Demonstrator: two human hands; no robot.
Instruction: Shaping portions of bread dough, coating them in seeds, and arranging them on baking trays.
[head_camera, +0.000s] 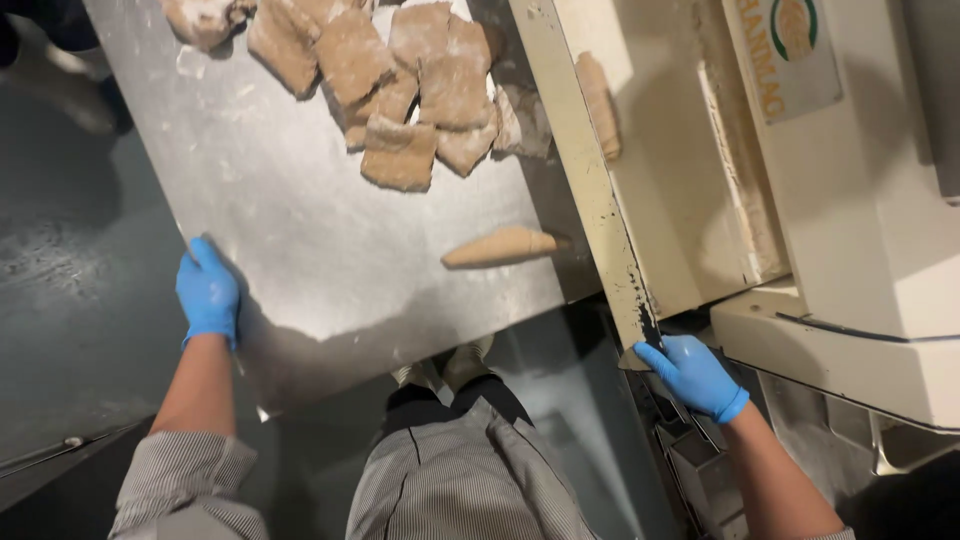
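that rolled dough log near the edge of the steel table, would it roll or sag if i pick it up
The rolled dough log is tapered and rounded, so a push would likely roll it, curving toward one end. It looks soft, so it would probably sag if lifted by one end. The flour-dusted steel table suggests it should not stick much.

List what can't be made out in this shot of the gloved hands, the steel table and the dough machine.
Head view:
- Dough pieces: the pile's far part is cut off by the top edge.
- Cream machine: runs off the right and top edges.
- Left hand: fingers curl over the steel table edge; their grip underneath is hidden.
- Right hand: at the machine's tray corner; whether its fingers clamp it is unclear.
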